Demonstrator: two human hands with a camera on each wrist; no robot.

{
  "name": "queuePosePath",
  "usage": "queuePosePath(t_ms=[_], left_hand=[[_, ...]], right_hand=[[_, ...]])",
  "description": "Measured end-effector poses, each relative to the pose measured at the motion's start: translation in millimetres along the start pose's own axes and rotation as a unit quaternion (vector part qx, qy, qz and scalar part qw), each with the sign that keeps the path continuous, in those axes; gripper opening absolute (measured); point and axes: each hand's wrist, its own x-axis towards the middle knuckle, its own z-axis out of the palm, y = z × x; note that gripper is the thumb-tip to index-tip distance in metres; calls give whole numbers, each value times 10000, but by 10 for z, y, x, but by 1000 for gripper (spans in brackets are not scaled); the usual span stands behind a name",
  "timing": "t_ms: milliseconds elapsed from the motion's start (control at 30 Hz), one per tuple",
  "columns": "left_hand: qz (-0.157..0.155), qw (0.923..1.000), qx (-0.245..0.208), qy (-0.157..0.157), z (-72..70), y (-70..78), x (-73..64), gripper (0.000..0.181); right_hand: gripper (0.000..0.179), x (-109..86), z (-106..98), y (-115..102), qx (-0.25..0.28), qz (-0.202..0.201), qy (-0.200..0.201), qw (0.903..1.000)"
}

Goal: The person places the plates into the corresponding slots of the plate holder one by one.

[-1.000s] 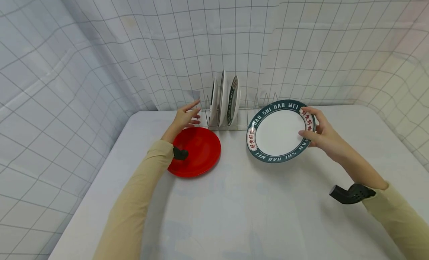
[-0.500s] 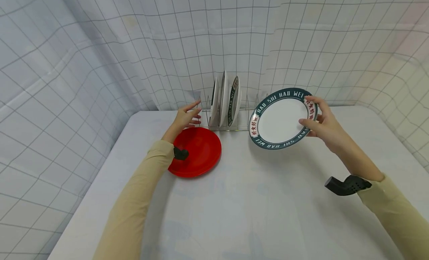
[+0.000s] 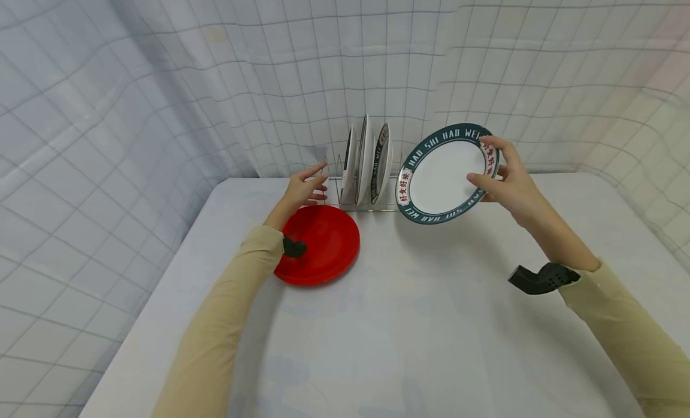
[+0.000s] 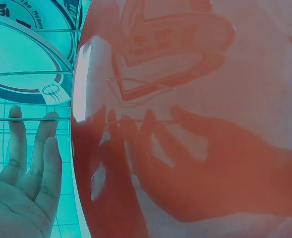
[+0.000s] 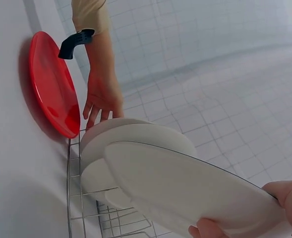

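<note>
Green-rimmed plate: in the air, tilted, hiding part of the rack.
Right hand: pinches its right edge, some fingers hidden behind.
Left hand: fingers loose by the rack's left end; touching or not, can't tell.
Standing plates: in the rack, faces mostly hidden.
Red plate: flat on the table, partly hidden by a black wrist piece.

White plate with a dark green, white-lettered rim and red-character panels. Pinched at the three o'clock edge by the right-hand fingers, tilted, raised above the worktop, at three o'clock from upright plates in a wire rack.
</note>
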Motion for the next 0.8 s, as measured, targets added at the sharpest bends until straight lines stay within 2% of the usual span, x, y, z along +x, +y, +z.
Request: queuePosePath(t_ms=[267, 633, 800], left_hand=[[-8, 10000, 24, 11, 11, -13, -4, 47], [-47, 10000, -28, 56, 44, -13, 7, 47], [-145, 9998, -110, -21, 65, 100, -43, 48]], right_hand=[[69, 159, 87, -83, -130, 11, -97, 9999], [69, 280, 176, -167, -462, -70, -141, 9988], [68, 362, 173, -206, -657, -162, -129, 9976]])
